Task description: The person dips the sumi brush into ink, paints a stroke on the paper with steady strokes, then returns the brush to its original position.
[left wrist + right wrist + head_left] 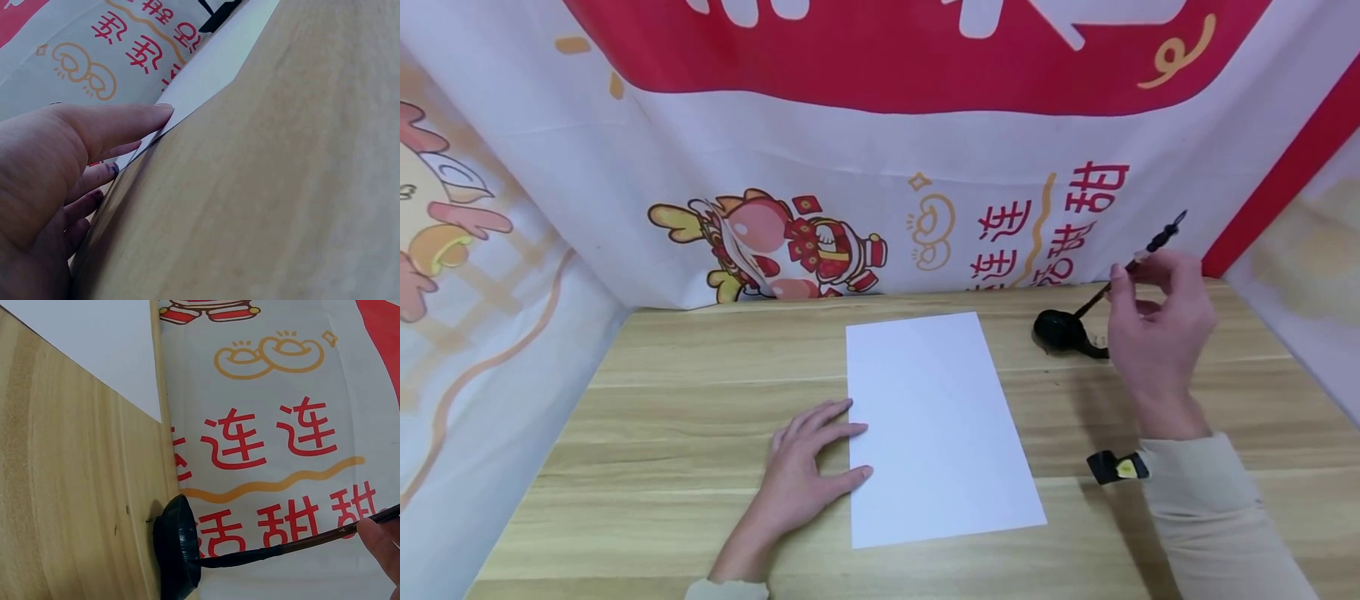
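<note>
A white sheet of paper [940, 433] lies on the wooden table in the middle of the head view. My left hand [808, 467] rests at its left edge, with thumb and fingertips touching the paper and the fingers loosely spread. At the right, my right hand [1163, 333] holds a writing brush [312, 542] by its dark handle. The brush slants down to a small black ink dish [172, 547], where its dark tip meets the rim. Part of the dish's curved handle is hidden behind the right hand in the head view.
A white cloth with red and orange print [820, 142] hangs behind the table's back edge. More printed cloth [475, 275] closes off the left side. Below the right hand, a black piece with a yellow label [1118, 467] sits at the sleeve's cuff.
</note>
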### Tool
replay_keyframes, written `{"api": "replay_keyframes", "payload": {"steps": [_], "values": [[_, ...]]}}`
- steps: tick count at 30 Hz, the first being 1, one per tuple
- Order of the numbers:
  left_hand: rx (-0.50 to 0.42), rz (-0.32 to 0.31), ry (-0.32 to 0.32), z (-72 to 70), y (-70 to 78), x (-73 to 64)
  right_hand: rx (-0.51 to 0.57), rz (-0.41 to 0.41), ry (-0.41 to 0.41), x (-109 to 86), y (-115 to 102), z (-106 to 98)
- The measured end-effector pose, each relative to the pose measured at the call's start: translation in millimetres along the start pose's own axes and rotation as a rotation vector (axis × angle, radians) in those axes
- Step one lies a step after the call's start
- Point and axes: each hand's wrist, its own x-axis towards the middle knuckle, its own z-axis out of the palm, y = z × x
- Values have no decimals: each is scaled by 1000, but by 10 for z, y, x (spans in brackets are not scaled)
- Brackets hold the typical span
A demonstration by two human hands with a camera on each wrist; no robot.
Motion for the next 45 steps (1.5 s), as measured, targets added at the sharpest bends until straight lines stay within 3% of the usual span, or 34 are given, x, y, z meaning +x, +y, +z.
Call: {"api": "replay_keyframes", "payload": {"steps": [15,25,37,45], "values": [[-4,0,-4,-5,12,7,-27,11,41,58,26,-84],[-9,-28,-23,-1,3,-1,-15,23,-2,-14,34,-6],[-2,-26,-19,-27,9,18,-46,-7,36,67,23,-69],[-10,-41,-30,-26,24,4,-18,2,0,9,9,-8]]}}
